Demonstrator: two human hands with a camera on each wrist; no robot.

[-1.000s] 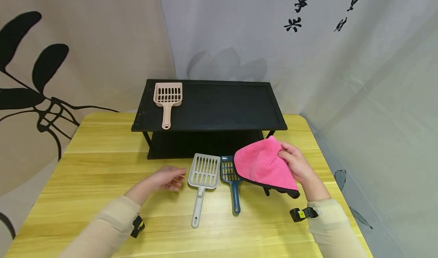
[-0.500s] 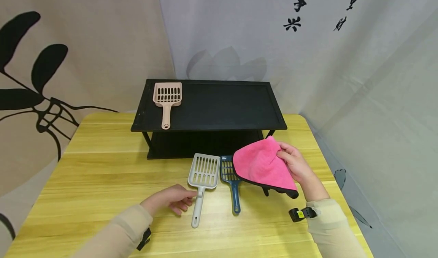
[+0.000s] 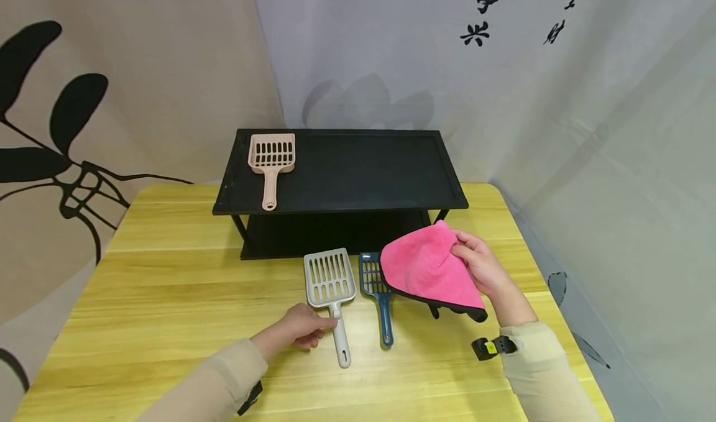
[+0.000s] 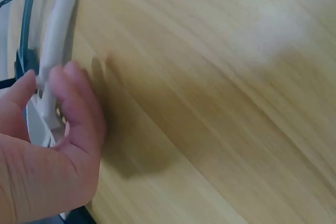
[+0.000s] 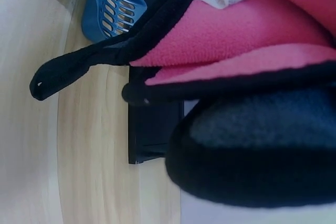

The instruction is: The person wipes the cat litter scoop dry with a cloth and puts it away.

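1. Beneath everything lies the table (image 3: pixel 168 298), wood-grained and yellowish.
2. At its far side stands the rack (image 3: pixel 358 167), black and two-tiered, unchanged since the earlier frames.
3. Before the rack's right end, the cloth (image 3: pixel 431 263) hangs from the right fingers, bright pink with a black edge, in nearly the same place as half a second ago.
4. Left of the cloth, the grey scoop (image 3: pixel 334 303) is the thing that has changed: its handle pointed toward the lower left half a second ago and now slants toward the lower right. The upper handle lies between the left thumb and fingers; whether any part is off the table, I cannot tell.
5. Just right of it is the blue scoop (image 3: pixel 383 298), partly covered by the cloth in the head view. The pink scoop (image 3: pixel 271 172) sits on the rack's top, at the left.
6. The right hand (image 3: pixel 480 257) pinches the cloth's upper right side, thumb against fingers, forearm angled in from the lower right.
7. The left hand (image 3: pixel 299 327), clear of the handle a second ago, now grips it, fingers bent, thumb reaching across, forearm slanting in from the lower left.
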